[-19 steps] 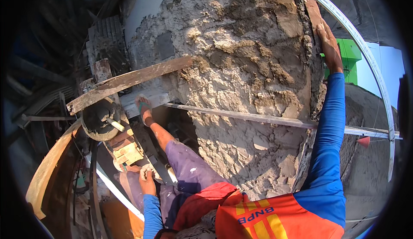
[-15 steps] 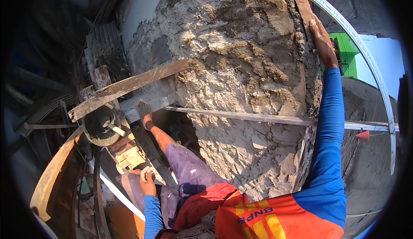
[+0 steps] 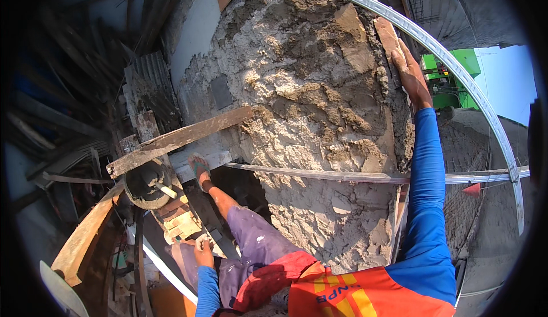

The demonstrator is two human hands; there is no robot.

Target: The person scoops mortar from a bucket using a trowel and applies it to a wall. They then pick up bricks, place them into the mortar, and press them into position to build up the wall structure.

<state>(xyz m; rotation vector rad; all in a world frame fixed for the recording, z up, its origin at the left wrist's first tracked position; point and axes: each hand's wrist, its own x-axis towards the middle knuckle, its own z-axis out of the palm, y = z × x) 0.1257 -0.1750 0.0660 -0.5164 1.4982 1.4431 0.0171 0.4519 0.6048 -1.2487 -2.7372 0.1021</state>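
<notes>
My right hand [image 3: 413, 80] reaches up along the wall's right edge. It grips a narrow wooden board [image 3: 387, 36] there, thumb on the near face. The wall [image 3: 308, 105] beside it is covered in rough grey mortar, darker and wetter toward the top. Low on the left, my left hand [image 3: 204, 252] is closed beside my thigh, next to a pale block-like piece [image 3: 184, 225] on a plank. Whatever its curled fingers hold is too small to make out. Beyond it sits a round black bucket [image 3: 147, 185] with a pale-handled tool [image 3: 165, 190] in it.
A weathered plank [image 3: 182, 139] slants over the bucket to the wall. A long straight bar [image 3: 319, 174] crosses the wall at mid height. A curved metal strip [image 3: 456, 60] arcs along the right. My sandalled foot [image 3: 200, 167] rests on a ledge. Scrap timber [image 3: 57, 117] crowds the left.
The view has tilted, so the wall, bucket and planks appear lower in the picture. My right hand stays on the board, and my left hand stays closed by my thigh.
</notes>
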